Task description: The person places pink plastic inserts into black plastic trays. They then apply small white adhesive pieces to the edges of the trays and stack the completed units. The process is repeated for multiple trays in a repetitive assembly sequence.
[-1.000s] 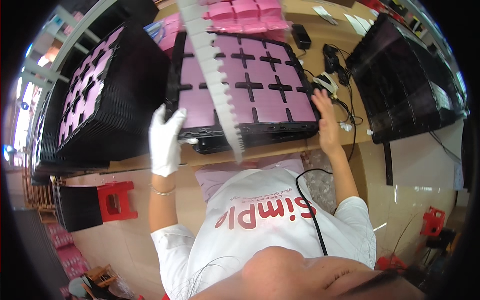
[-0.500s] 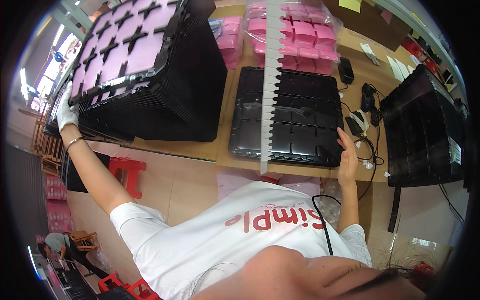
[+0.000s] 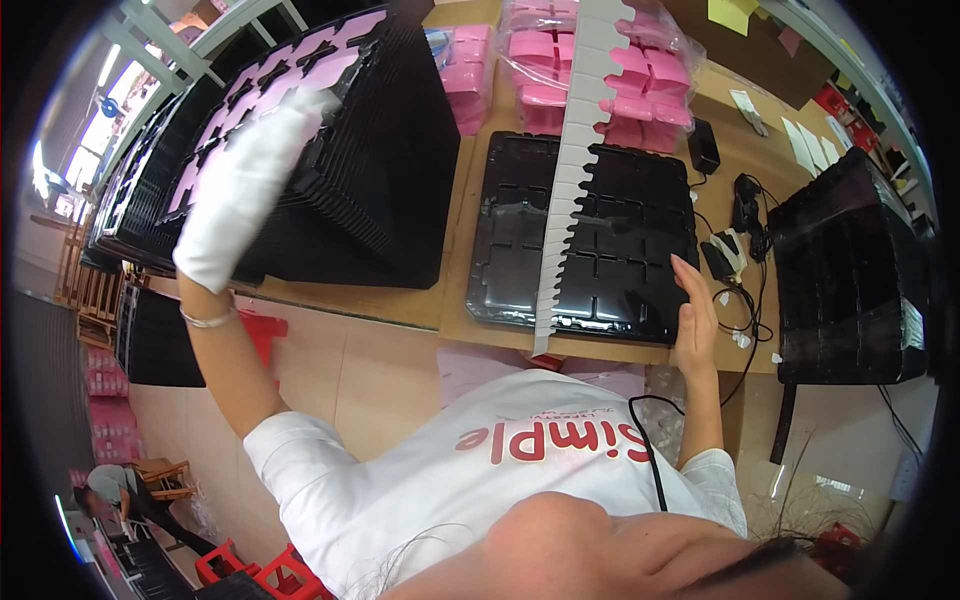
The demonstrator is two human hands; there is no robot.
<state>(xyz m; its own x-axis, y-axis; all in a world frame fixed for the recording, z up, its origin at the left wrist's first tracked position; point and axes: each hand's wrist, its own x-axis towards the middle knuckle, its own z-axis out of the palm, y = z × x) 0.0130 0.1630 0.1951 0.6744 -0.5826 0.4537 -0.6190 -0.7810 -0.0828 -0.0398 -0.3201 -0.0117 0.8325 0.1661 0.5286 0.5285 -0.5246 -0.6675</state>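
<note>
My left hand point(image 3: 240, 195), in a white glove, is over the near side of a tall stack of black plastic trays point(image 3: 370, 190). Flat lilac pieces point(image 3: 275, 80) show in the top tray. The gloved fingers are smeared by motion, so their grip is unclear. My bare right hand point(image 3: 694, 315) rests at the right edge of a black compartmented tray point(image 3: 625, 255) lying on the table, its fingers stretched out. Across that tray stands a white strip with a notched edge point(image 3: 575, 180), reaching past the table's front edge.
Bagged pink pieces point(image 3: 650, 80) lie behind the tray. To the right are a black power adapter point(image 3: 704, 147), tangled cables point(image 3: 745, 290) and upright black trays point(image 3: 845, 270). More black trays point(image 3: 140, 170) stand far left. A person point(image 3: 125, 495) bends over at lower left.
My left hand has left the stack's left edge and swung right over its near side. The top tray, tilted up before, sits lower. My right hand stays by the tray.
</note>
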